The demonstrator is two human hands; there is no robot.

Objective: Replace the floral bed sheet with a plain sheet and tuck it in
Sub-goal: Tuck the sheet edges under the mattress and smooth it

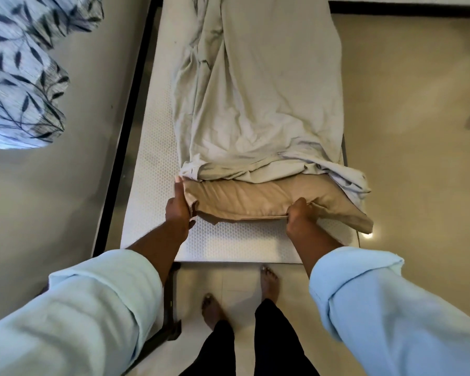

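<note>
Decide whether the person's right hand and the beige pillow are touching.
Touching. The head view shows the right hand gripping the beige pillow by its near edge, fingers curled round the fabric with no gap.

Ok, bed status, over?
Left grip, right grip hold pillow. Plain sheet bunched on mattress, untucked. Floral sheet off mattress. Pillow in the way.

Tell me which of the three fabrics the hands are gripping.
The tan pillow, held by the left hand and right hand. The grey sheet lies bunched beyond it; the leaf-print sheet is off the mattress, far left.
</note>
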